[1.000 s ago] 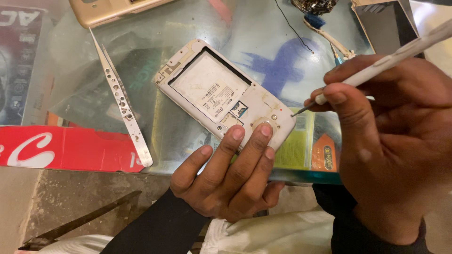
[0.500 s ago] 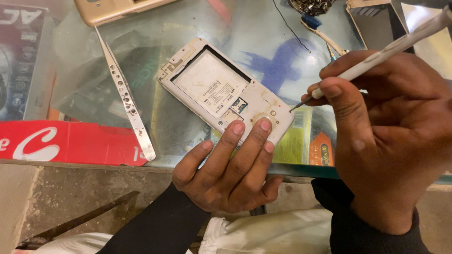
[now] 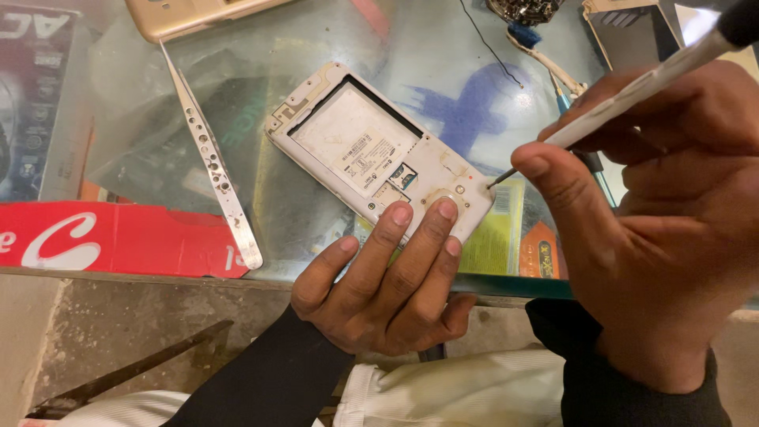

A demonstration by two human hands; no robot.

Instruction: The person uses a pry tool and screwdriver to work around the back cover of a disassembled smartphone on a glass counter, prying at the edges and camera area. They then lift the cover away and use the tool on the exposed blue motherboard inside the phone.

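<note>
A white phone (image 3: 360,146) with its back cover off lies face down on the glass table (image 3: 443,71), its empty battery bay showing. My left hand (image 3: 383,281) reaches up from the table's near edge and presses two fingertips on the phone's near corner. My right hand (image 3: 660,237) grips a slim white screwdriver (image 3: 632,87). Its fine tip (image 3: 492,185) sits right at the phone's right corner, beside a small red dot.
Long steel tweezers (image 3: 209,154) lie on the glass left of the phone. A gold phone (image 3: 190,14) sits at the far edge. A red box (image 3: 103,237) lies under the glass at left. Thin wires and a blue tool (image 3: 545,55) lie at the back right.
The view has shifted and drawn closer. My left fingers have slid a little on the phone's corner. The screwdriver tip stays at the same corner.
</note>
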